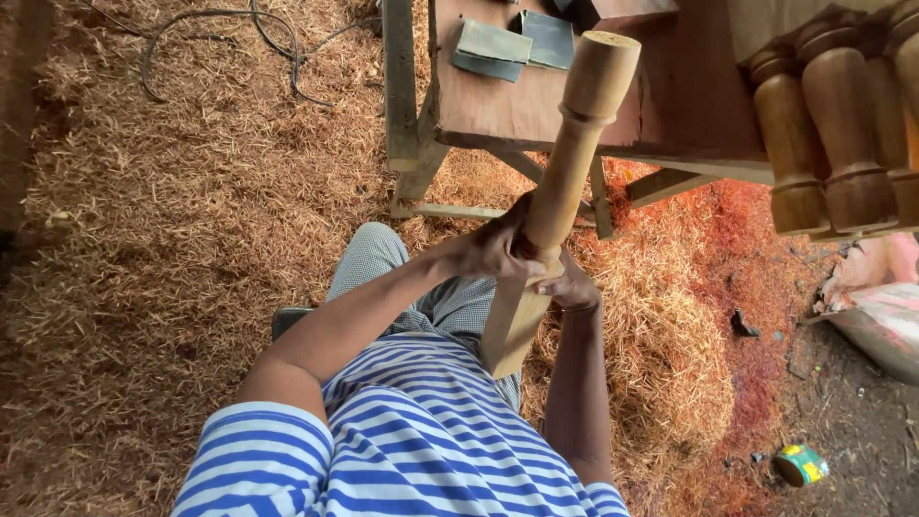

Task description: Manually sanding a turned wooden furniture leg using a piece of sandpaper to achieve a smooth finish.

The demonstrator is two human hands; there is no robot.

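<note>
From up here I see both hands on a turned wooden leg (560,182), held out in front of the body and tilted, its round end up toward the workbench (498,110) and its square end down against the striped shirt (421,431). The leg is pale, yellowish wood — a thick cylinder at the top with a flat, rough-looking end face, then a narrow ring groove, a long slim taper, and a plain square block at the bottom. The surface looks smooth and unfinished.

My left hand (493,251) wraps the taper just above the block, fingers closed round it from the left. My right hand (571,287) sits just below, on the other side, fingers curled onto the wood where round meets square.

On the workbench lie folded grey-green sanding sheets (517,43). At the upper right hangs a row of darker turned legs (842,144) — browner than the one in hand. The floor is thick with wood shavings (191,239), reddish near the bench, and a small green tin (800,465) lies at the lower right.
</note>
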